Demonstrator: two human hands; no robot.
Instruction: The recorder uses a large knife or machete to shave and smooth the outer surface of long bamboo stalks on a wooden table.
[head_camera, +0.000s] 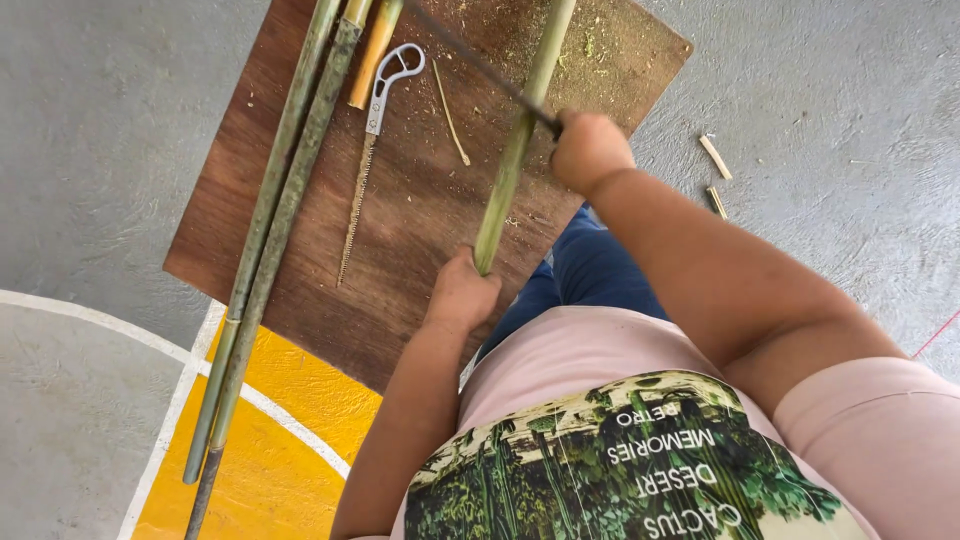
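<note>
Gripping the near end of a green bamboo stick (515, 150), the left hand (462, 292) closes its fingers around the stalk just above the near edge of the wooden board (420, 210). The right hand (588, 150) is a closed fist around the handle of a long dark blade (480, 65), which runs up and to the left across the stick and meets it near the fist.

The board lies tilted on a grey concrete floor (100, 120), with its near-left edge over a yellow painted patch (285, 420) bordered by white lines. Open floor lies to the left and to the right of the board; on the right only two short cut pieces (715, 157) rest, well apart from the hands. Two long bamboo poles (270, 230) lie side by side along the board's left part and reach past its near edge onto the yellow paint. Between them and the held stick lies a hand saw (368, 150) with a grey handle, beside a thin splinter (451, 115).

The held stick is slim, straight, pale green, and extends past the board's far edge. Sawdust speckles the far end of the board.
</note>
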